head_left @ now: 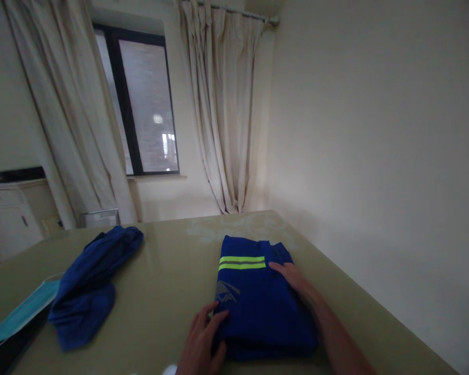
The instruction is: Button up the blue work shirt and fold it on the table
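A folded blue garment (266,307) lies on the table in front of me. It has a yellow-green reflective stripe (242,262) across its upper part and a grey printed logo (226,292) at its left side. My left hand (205,333) rests at the garment's lower left edge, its fingers apart and the fingertips touching the cloth. On the upper right part lies my right hand (295,276), with one digit stretched out toward the stripe's end. Its other fingers are partly hidden at the garment's right side.
Left on the table (168,281) lies a crumpled blue cloth (89,281). Beside it, a light blue face mask (23,312) sits over something dark. A small white object (170,370) shows at the bottom edge. The wall (375,156) runs close along the table's right side.
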A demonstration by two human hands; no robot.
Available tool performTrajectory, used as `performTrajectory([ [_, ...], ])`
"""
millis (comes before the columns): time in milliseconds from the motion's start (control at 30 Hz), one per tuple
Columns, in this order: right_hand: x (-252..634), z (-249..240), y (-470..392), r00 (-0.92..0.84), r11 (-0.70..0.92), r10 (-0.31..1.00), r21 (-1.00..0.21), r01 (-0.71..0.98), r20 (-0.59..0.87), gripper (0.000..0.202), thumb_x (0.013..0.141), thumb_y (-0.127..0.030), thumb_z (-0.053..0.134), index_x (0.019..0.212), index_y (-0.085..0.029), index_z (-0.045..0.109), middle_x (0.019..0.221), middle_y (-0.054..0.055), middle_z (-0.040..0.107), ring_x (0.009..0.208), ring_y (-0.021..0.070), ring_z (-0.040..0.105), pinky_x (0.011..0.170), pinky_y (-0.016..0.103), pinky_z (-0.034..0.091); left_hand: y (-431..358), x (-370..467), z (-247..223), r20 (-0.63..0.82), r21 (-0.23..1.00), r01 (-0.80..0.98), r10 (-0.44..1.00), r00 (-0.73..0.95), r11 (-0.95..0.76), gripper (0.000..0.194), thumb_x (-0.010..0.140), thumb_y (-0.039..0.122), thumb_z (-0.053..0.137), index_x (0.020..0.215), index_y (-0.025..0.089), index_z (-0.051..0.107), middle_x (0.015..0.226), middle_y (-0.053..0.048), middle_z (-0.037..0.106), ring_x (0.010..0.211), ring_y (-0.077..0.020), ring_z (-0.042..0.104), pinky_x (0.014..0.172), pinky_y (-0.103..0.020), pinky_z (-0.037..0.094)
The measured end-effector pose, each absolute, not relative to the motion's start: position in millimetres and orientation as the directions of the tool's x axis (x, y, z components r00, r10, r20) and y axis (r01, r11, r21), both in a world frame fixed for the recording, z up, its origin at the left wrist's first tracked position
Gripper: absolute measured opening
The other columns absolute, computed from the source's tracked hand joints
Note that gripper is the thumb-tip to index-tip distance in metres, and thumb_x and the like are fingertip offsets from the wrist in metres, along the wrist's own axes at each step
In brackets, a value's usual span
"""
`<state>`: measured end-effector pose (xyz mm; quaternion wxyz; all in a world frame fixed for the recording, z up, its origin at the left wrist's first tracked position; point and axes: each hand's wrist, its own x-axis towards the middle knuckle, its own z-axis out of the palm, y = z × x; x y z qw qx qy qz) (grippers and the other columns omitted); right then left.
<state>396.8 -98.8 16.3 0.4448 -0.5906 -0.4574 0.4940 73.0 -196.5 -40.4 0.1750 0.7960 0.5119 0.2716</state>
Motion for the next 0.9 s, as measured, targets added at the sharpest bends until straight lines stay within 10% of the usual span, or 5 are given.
performTrajectory([
  [233, 375, 19, -114, 0.013, -0.134, 0.991, -0.988, -0.08, -0.136, 0.049, 0.065, -0.041, 0.089, 0.103, -0.017, 0.07, 0.101, 0.011, 0.078, 0.089, 0.028, 0.075, 0.083, 0.04, 0.06, -198, 49, -12, 0.238, 0.554, 0.716, 0.905, 0.353, -0.425, 0.065, 0.063, -0.001, 0.048, 0.108, 0.035, 0.078, 0.115, -0.002, 0.071, 0.11, -0.0262, 0.063, 0.11, -0.05, 0.046],
  [500, 357, 5, -105, 0.003, -0.251, 0.967, -0.959, -0.131, -0.254, 0.048, 0.078, -0.061, 0.076, 0.098, -0.018, 0.068, 0.095, 0.011, 0.078, 0.096, 0.0288, 0.075, 0.086, 0.041, 0.06, -192, 18, -30, 0.293, 0.673, 0.677, 0.948, 0.126, -0.298, 0.078, 0.059, 0.002, 0.052, 0.128, 0.033, 0.07, 0.139, -0.002, 0.064, 0.13, -0.0293, 0.056, 0.116, -0.052, 0.041],
  [900, 372, 4, -88, 0.256, -0.069, 0.961, -0.988, -0.141, -0.103, 0.034, 0.068, -0.039, 0.074, 0.094, -0.019, 0.072, 0.085, 0.006, 0.078, 0.082, 0.0267, 0.074, 0.079, 0.036, 0.059, -200, 26, -13, 0.221, 0.788, 0.573, 0.972, 0.078, -0.225, 0.065, 0.065, 0.008, 0.056, 0.125, 0.029, 0.068, 0.118, -0.006, 0.066, 0.111, -0.0245, 0.067, 0.098, -0.036, 0.054],
])
